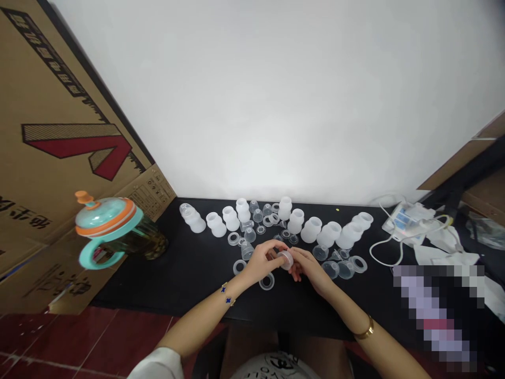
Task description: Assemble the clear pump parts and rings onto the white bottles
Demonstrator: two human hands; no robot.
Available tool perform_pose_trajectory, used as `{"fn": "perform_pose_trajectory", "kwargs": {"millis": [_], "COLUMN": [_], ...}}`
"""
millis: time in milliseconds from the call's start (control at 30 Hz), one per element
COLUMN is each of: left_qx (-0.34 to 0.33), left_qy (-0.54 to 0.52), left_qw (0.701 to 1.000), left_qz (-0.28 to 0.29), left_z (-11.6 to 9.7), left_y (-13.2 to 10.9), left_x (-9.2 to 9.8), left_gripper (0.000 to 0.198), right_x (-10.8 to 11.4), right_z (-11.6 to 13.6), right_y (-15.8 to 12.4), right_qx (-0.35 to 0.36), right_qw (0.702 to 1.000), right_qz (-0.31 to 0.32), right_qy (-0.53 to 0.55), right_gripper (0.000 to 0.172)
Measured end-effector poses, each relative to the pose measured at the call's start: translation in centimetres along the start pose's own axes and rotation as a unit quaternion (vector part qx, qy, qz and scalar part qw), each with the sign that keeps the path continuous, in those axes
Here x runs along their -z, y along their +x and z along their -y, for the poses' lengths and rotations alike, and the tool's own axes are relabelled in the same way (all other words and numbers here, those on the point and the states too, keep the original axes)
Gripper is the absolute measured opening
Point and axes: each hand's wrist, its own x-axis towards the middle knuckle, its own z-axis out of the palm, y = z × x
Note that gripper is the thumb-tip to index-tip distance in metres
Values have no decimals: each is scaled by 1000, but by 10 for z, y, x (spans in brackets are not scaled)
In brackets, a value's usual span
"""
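Observation:
In the head view my left hand [265,263] and my right hand [306,267] meet over the front middle of the black table. Between their fingers is a small translucent bottle collar [286,259], gripped from both sides. Whether a nipple sits inside it I cannot make out. A loose flat ring [266,281] lies just below my left hand, and another ring [239,267] lies to its left. A clear dome cap [246,251] stands near my left fingers. Right of my right hand are more clear caps [330,269] and a ring [359,264].
White bottles [216,225] stand in a left row, with more bottles [311,229] on the right. Small clear parts [258,215] lie between the rows. A lidded jug [114,231] stands left beside a cardboard box [51,158]. White cables [389,252] and packaging clutter the right end.

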Motion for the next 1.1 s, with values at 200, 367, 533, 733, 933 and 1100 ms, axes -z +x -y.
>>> {"fn": "perform_pose_trajectory", "kwargs": {"millis": [200,367,533,733,933,1100], "left_qx": [43,61,37,37,62,108], "left_qy": [-61,-81,-56,-80,-116,-175], "left_qw": [996,992,997,996,991,978], "left_qz": [43,69,44,13,21,23], "left_z": [2,4,6,7,4,0], "left_y": [0,-2,-2,-2,0,4], "left_x": [-2,-3,-2,-2,-1,4], "left_gripper": [31,39,36,34,38,41], "right_x": [1,3,2,2,4,4], "right_z": [-3,-7,-5,-3,-9,-10], "right_y": [3,5,5,7,8,8], "right_qx": [-28,-25,-22,-23,-18,-11], "right_qw": [1000,999,999,1000,999,1000], "right_qz": [10,21,21,14,21,23], "right_qy": [-3,7,15,14,18,5], "right_gripper": [51,52,54,53,50,45]}}
